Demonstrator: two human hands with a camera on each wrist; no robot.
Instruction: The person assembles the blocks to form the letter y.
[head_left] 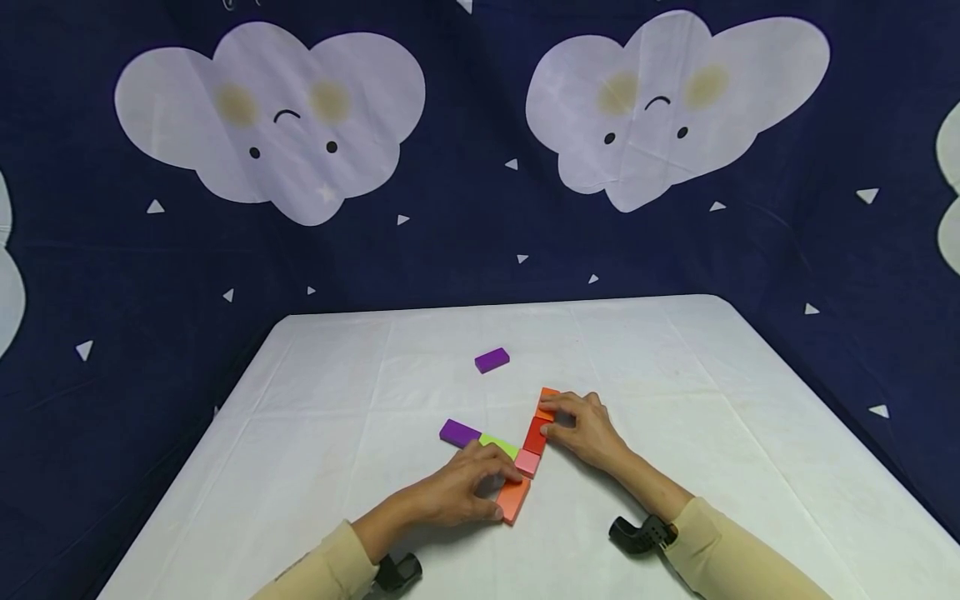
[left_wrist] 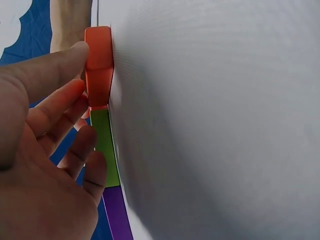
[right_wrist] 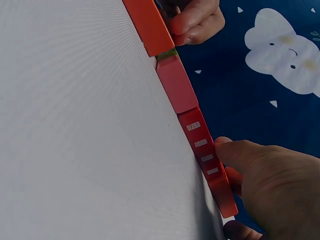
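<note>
Small rectangular blocks form a branching line on the white table. My left hand [head_left: 468, 483] holds the near light-orange block [head_left: 512, 502], thumb at its near end and fingertips by its far end. Beyond it lie a pink block [head_left: 527, 462], a red block [head_left: 537, 436] and a far orange block [head_left: 548, 392], end to end. My right hand [head_left: 588, 429] has its thumb against the red block's side and its fingers bent over the far orange block. A lime-green block [head_left: 498, 445] and a purple block [head_left: 459, 432] branch left from the pink one, the green partly behind my left hand.
A second purple block [head_left: 492, 360] lies alone farther back on the white-covered table [head_left: 337, 367]. Behind the table hangs a dark blue cloth [head_left: 465, 250] with clouds and small triangles. Black wrist devices [head_left: 637, 535] sit at both sleeves.
</note>
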